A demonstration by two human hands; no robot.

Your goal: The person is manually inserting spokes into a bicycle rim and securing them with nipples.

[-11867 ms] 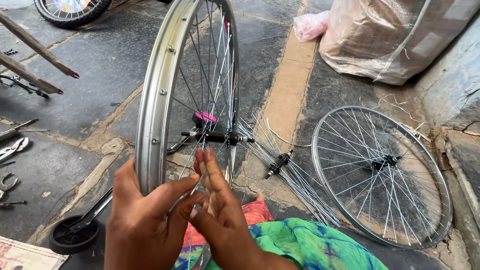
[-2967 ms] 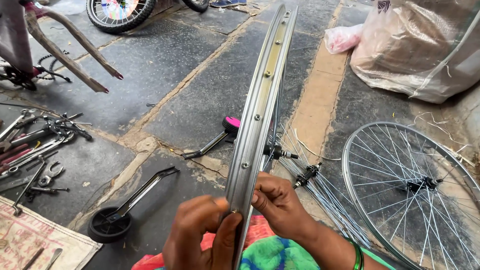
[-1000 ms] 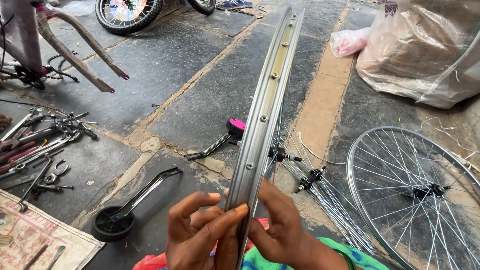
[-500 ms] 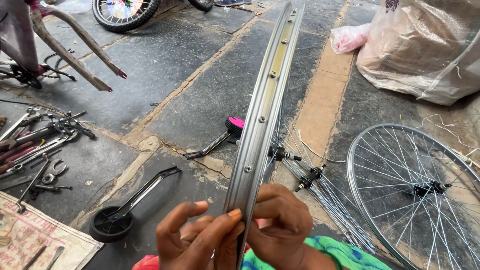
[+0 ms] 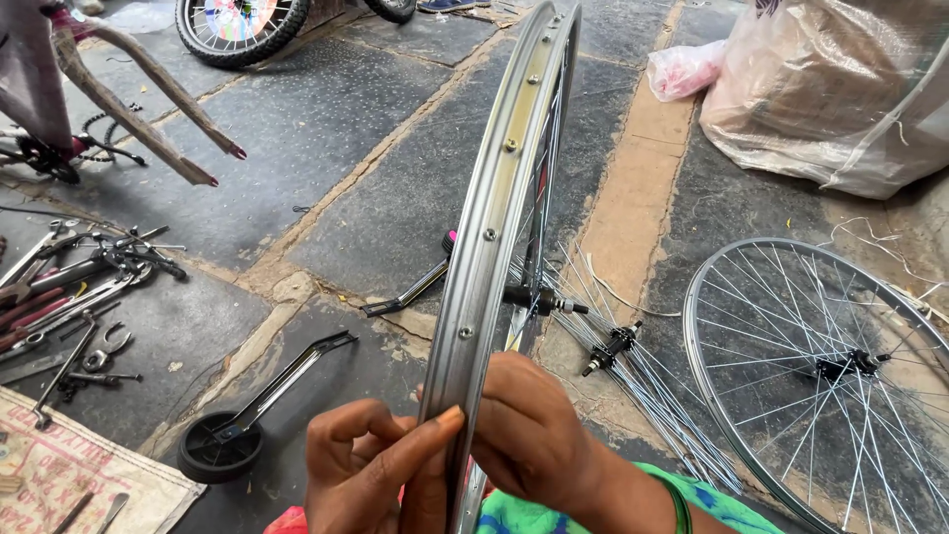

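Left hand pinches the near edge of a bicycle wheel rim, thumb and forefinger pressed against the left side of the metal, other fingers curled. Right hand closed around the rim from the right side, fingers wrapped over the lower edge; fingertips hidden behind the rim. Both hands touch the rim at its lowest visible part, close to the bottom of the frame.

Rim stands upright on edge, seen nearly end-on, running from the hands up to the top of the frame. Inner channel faces the camera; row of spoke holes visible along it. Spokes and hub visible behind the rim to the right; the hub axle points right.

Stone floor, dark slabs with paler joints. A second spoked wheel lies flat on the floor to the right, well apart from the held rim. Bundle of loose spokes lies between the two wheels, with a loose hub at its upper end. Small black training wheel on a metal bracket lies left of the hands. Spanners and other tools scattered at far left. Tyred wheel at top left. Large plastic sack at top right, a pink bag just beside it. Green patterned cloth under the right wrist.
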